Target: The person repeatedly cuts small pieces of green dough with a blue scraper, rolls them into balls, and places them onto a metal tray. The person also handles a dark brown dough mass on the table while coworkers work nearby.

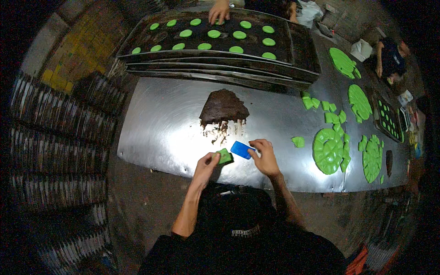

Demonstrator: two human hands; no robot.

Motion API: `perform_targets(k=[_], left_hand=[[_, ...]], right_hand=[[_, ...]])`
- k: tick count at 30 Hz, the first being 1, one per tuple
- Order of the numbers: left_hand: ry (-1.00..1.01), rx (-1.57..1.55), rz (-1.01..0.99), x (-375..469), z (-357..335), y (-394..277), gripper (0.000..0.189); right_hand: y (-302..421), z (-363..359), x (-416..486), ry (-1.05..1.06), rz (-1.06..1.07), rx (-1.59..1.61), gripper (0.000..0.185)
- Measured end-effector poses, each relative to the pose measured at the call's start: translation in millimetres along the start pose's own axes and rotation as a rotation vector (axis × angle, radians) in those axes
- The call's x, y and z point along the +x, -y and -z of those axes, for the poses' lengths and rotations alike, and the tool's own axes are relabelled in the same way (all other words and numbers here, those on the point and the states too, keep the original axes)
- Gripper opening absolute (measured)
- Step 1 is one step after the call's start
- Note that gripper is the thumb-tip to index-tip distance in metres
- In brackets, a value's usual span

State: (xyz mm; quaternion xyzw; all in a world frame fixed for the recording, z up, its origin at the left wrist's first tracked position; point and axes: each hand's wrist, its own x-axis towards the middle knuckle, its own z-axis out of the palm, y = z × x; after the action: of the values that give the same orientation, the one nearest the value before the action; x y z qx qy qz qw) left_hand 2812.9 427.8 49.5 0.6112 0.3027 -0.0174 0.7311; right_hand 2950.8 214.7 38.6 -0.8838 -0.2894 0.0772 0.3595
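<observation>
Between the thumb and fingers of my left hand (207, 165) is a green dough piece (224, 156) with dark filling at its edge. My right hand (266, 158) grips a flat blue scraper (241, 150) by its right end, close beside the dough piece. Beyond both hands a mound of dark brown paste (224, 106) lies on the metal table (165, 120), its near side smeared. A small green dough lump (298, 142) lies right of my right hand. Farther right are a round pile of cut green dough (328, 151) and loose pieces (331, 118).
Stacked dark baking trays (220, 58) with green discs stand at the far side, another person's hand (220, 12) over them. More green dough piles (359, 102) and a smaller tray (388, 117) are at right, near another person (392, 58). Racked trays (62, 151) stand left.
</observation>
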Motion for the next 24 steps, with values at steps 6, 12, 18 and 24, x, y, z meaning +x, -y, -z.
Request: perform_targets(k=[6, 12, 18, 24], left_hand=[[-0.196, -0.272, -0.018, -1.1, 31.0, -3.5, 0.036], [-0.207, -0.423, -0.006, 15.4, 38.6, -2.1, 0.034], [-0.21, -0.604, -0.034, 21.3, 41.5, -7.2, 0.029], [-0.235, -0.64, -0.036, 25.5, 50.1, -16.3, 0.028]], right_hand=[[8.9, -34.6, 3.5, 0.104, 0.32, -0.382, 0.051], [-2.2, -34.0, 32.9, 0.027, 0.373, -0.536, 0.033], [-19.3, -6.5, 93.1, -0.142, 0.29, -0.378, 0.028], [-23.5, -16.6, 113.6, -0.142, 0.396, -0.522, 0.029]])
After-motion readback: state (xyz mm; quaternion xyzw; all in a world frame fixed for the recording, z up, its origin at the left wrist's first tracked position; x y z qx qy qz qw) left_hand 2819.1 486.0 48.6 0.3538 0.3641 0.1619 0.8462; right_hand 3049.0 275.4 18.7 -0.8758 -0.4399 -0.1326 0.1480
